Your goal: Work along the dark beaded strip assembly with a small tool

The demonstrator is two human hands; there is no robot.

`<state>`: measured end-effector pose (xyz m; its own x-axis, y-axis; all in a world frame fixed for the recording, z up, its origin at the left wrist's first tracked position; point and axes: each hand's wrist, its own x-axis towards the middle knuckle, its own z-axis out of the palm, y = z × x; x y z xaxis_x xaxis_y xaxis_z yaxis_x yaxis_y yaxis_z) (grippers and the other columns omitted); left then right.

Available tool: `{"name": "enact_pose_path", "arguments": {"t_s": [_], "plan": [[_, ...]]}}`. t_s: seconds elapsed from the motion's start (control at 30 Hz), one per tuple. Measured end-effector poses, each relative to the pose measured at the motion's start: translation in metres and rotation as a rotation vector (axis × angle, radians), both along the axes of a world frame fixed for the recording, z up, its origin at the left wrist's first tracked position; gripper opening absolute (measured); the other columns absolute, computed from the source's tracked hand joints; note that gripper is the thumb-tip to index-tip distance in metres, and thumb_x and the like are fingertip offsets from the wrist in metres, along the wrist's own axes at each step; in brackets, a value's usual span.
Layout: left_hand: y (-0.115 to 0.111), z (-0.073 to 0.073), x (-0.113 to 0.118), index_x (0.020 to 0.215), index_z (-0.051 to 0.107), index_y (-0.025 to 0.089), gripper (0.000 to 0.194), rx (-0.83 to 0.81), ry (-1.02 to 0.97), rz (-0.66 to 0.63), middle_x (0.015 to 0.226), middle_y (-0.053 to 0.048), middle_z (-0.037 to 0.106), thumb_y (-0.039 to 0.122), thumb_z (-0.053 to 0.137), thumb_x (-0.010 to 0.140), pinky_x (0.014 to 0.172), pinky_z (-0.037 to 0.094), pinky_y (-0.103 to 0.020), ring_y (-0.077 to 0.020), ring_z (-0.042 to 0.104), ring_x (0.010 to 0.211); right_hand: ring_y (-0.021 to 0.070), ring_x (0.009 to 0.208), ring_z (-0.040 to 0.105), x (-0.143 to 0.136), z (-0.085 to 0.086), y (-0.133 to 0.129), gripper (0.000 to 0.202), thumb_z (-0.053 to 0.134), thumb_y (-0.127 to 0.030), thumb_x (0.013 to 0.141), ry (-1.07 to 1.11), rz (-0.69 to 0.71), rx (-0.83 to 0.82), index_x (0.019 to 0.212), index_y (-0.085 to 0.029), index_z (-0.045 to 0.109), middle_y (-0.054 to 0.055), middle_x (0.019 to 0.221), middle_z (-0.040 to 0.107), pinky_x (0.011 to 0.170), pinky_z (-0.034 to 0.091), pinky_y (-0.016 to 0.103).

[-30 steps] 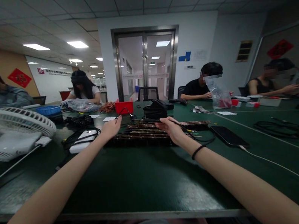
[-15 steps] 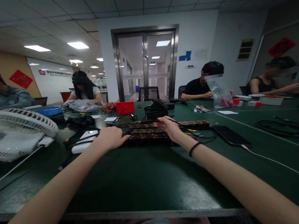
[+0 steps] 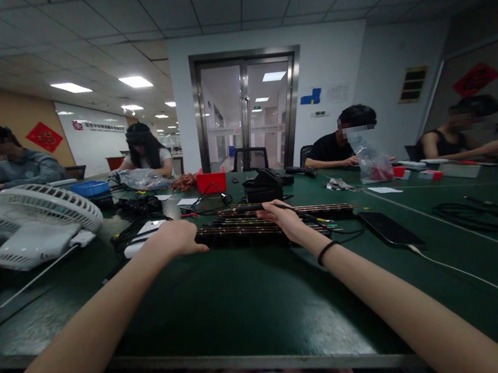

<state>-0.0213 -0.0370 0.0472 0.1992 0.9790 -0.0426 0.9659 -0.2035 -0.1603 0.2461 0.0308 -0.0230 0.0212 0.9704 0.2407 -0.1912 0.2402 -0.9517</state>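
A bundle of long thin dark strips with coppery lines (image 3: 237,229) lies across the green table in front of me. At its left end is my left hand (image 3: 176,238), fingers curled and thumb pointing right; what it grips is hidden behind the hand. Over the middle of the bundle, my right hand (image 3: 285,218) pinches a black cable (image 3: 247,208), whose thicker part points left from the fingertips. The cable runs on to the right beyond the hand. A white box (image 3: 137,246) with black cords sits just behind my left wrist.
A phone (image 3: 390,228) on a white charging cord lies to the right, a white fan (image 3: 40,221) to the left. Behind the bundle stand a black object (image 3: 262,185) and a red bin (image 3: 211,181). Coiled black cables (image 3: 478,215) lie far right. Several people sit around the table.
My left hand has shifted a little left, and the strips' left ends now reach further left. A thick black length of cable now shows left of my right fingertips.
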Motion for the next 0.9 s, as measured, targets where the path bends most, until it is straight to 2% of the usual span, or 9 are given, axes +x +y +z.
{"name": "enact_pose_path", "arguments": {"t_s": [0.2,0.33,0.43,0.73,0.9], "plan": [[-0.006,0.005,0.003,0.104,0.079,0.014,0.049,-0.015,0.021,0.005,0.105,-0.022,0.076,0.056,0.069,0.082,0.087,0.055,-0.041,-0.0393,0.072,0.101,0.0184,0.074,0.075,0.0,-0.003,0.005,0.024,0.084,-0.034,0.069,0.001,-0.001,-0.011,0.071,-0.022,0.063,0.001,0.07,0.075,0.078,0.056,0.031],[-0.004,0.0,0.006,0.114,0.074,0.011,0.057,-0.037,0.067,-0.011,0.113,-0.023,0.074,0.06,0.06,0.089,0.087,0.055,-0.041,-0.0382,0.071,0.105,0.0195,0.073,0.075,0.001,-0.005,0.006,0.029,0.086,-0.037,0.066,0.004,0.005,-0.008,0.071,-0.022,0.062,0.001,0.07,0.075,0.079,0.057,0.032],[-0.001,-0.006,0.007,0.125,0.066,0.009,0.065,0.008,0.037,0.016,0.116,-0.025,0.072,0.064,0.055,0.092,0.087,0.054,-0.041,-0.0378,0.071,0.105,0.0191,0.073,0.075,0.001,-0.006,0.007,0.029,0.086,-0.037,0.066,0.012,0.004,-0.012,0.071,-0.022,0.062,0.001,0.07,0.075,0.079,0.056,0.031],[-0.008,-0.01,0.023,0.144,0.05,0.006,0.072,-0.016,0.025,-0.015,0.127,-0.028,0.067,0.057,0.057,0.095,0.092,0.052,-0.044,-0.0403,0.066,0.117,0.0209,0.071,0.075,0.001,-0.007,0.011,0.029,0.087,-0.039,0.065,0.0,0.004,-0.008,0.07,-0.023,0.063,0.001,0.071,0.076,0.075,0.058,0.034],[-0.01,-0.011,0.026,0.147,0.048,0.006,0.076,-0.04,0.024,-0.019,0.123,-0.028,0.069,0.056,0.062,0.092,0.09,0.053,-0.043,-0.0406,0.067,0.114,0.0203,0.072,0.076,0.003,-0.009,0.013,0.03,0.087,-0.04,0.064,-0.002,0.007,-0.006,0.07,-0.022,0.064,0.002,0.071,0.076,0.078,0.058,0.033]]}}
